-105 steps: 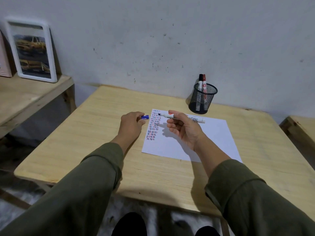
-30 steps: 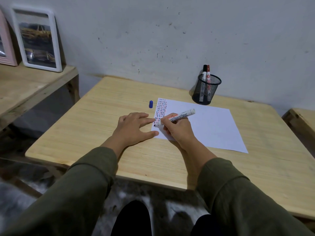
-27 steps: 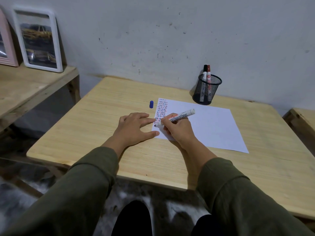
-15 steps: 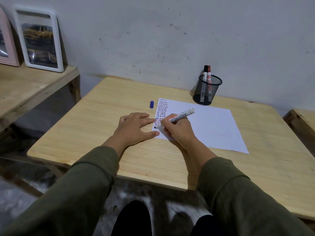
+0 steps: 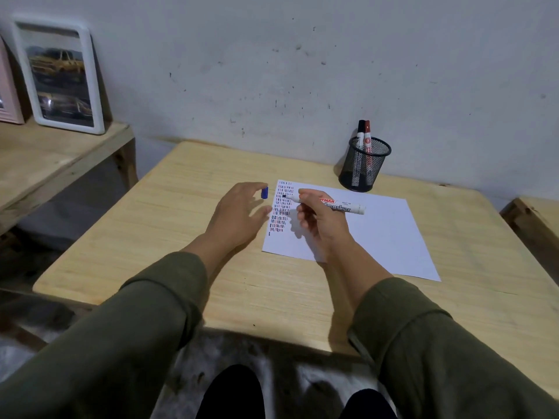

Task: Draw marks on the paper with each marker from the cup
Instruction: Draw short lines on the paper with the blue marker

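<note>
A white sheet of paper [image 5: 378,237] lies on the wooden table [image 5: 169,237], with rows of short red, blue and black strokes down its left edge. My right hand [image 5: 323,225] grips an uncapped white marker [image 5: 335,204], held just above the paper with its dark tip pointing left. My left hand [image 5: 239,216] reaches forward, its fingertips at a small blue cap [image 5: 264,192] standing on the table left of the paper; the thumb is apart from it. A black mesh cup [image 5: 364,164] behind the paper holds a black-capped marker [image 5: 361,128] and a red-capped marker [image 5: 367,128].
The table stands against a grey wall. A lower wooden shelf [image 5: 45,155] at the left carries a white picture frame [image 5: 60,74] and the edge of a pink one. Another wooden surface [image 5: 532,219] shows at the right edge.
My right hand has lifted the marker off the lower left of the paper and turned it level. My left hand has left the paper's edge and moved forward to the blue cap.
</note>
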`<control>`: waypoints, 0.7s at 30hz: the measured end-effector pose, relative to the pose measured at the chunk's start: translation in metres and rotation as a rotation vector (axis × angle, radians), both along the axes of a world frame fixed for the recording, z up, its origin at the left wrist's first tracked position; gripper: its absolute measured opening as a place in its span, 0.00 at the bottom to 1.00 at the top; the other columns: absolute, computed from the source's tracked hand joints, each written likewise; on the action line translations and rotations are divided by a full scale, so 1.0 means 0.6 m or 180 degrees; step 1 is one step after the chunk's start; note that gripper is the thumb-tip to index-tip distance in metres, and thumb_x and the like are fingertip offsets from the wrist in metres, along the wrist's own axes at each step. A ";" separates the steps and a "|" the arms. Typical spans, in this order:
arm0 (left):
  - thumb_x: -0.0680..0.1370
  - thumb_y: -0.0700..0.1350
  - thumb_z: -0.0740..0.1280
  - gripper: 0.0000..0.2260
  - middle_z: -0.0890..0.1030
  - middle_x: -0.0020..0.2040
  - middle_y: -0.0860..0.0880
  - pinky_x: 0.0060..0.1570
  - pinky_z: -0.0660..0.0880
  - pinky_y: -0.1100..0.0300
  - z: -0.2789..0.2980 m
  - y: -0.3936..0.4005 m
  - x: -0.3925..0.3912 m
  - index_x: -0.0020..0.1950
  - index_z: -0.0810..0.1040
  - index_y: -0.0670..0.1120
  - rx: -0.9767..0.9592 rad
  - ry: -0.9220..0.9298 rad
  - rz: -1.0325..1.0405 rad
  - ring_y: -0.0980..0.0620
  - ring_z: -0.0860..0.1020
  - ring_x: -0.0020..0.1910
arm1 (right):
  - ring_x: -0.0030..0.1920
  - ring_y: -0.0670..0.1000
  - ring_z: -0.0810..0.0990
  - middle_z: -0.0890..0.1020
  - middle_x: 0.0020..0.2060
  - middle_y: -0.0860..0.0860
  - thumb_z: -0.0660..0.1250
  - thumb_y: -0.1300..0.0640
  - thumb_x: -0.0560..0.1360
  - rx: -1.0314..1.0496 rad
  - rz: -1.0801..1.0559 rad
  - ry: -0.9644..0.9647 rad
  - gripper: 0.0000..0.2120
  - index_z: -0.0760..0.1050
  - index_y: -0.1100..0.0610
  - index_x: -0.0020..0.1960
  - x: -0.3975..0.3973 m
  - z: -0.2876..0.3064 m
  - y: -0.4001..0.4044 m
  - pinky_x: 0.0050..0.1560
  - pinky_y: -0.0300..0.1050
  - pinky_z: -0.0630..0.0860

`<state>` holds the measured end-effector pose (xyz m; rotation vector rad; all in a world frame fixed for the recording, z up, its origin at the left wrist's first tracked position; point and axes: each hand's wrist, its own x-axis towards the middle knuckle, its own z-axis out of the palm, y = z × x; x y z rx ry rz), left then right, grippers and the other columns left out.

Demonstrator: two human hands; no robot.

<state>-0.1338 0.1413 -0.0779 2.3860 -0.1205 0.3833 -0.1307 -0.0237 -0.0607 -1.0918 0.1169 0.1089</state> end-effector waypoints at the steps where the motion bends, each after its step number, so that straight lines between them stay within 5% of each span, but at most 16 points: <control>1: 0.76 0.47 0.64 0.19 0.72 0.68 0.51 0.59 0.61 0.66 0.004 -0.006 0.013 0.68 0.70 0.52 0.0011 0.0007 0.0019 0.55 0.71 0.64 | 0.25 0.46 0.72 0.75 0.27 0.54 0.66 0.66 0.74 0.0023 0.0005 0.0010 0.03 0.77 0.61 0.46 0.004 0.001 -0.001 0.24 0.34 0.68; 7: 0.78 0.41 0.61 0.18 0.73 0.67 0.48 0.54 0.63 0.66 0.013 -0.025 0.074 0.68 0.71 0.49 -0.0113 0.0358 0.0237 0.50 0.73 0.63 | 0.24 0.45 0.72 0.75 0.27 0.52 0.66 0.62 0.75 0.0071 -0.0020 0.0142 0.01 0.76 0.60 0.44 0.035 0.009 -0.010 0.23 0.33 0.67; 14: 0.78 0.37 0.60 0.13 0.82 0.54 0.43 0.49 0.68 0.64 -0.008 -0.025 0.100 0.59 0.79 0.44 0.0086 0.0383 0.0320 0.46 0.78 0.52 | 0.24 0.44 0.72 0.75 0.25 0.50 0.66 0.62 0.74 0.0085 -0.0008 0.0189 0.04 0.75 0.58 0.40 0.057 0.009 -0.020 0.22 0.32 0.66; 19: 0.78 0.38 0.61 0.10 0.80 0.48 0.47 0.35 0.68 0.79 0.015 -0.042 0.090 0.56 0.79 0.45 -0.1004 0.0338 0.0422 0.53 0.77 0.45 | 0.24 0.44 0.72 0.75 0.27 0.51 0.65 0.63 0.75 0.0070 -0.0024 0.0120 0.02 0.75 0.59 0.43 0.060 0.015 -0.024 0.22 0.33 0.66; 21: 0.78 0.39 0.62 0.09 0.80 0.46 0.47 0.35 0.70 0.76 0.028 -0.052 0.084 0.55 0.78 0.46 -0.1680 0.0351 0.0450 0.52 0.78 0.45 | 0.24 0.44 0.73 0.76 0.28 0.52 0.65 0.64 0.75 0.0002 -0.0042 0.0090 0.02 0.75 0.60 0.44 0.058 0.020 -0.026 0.23 0.33 0.67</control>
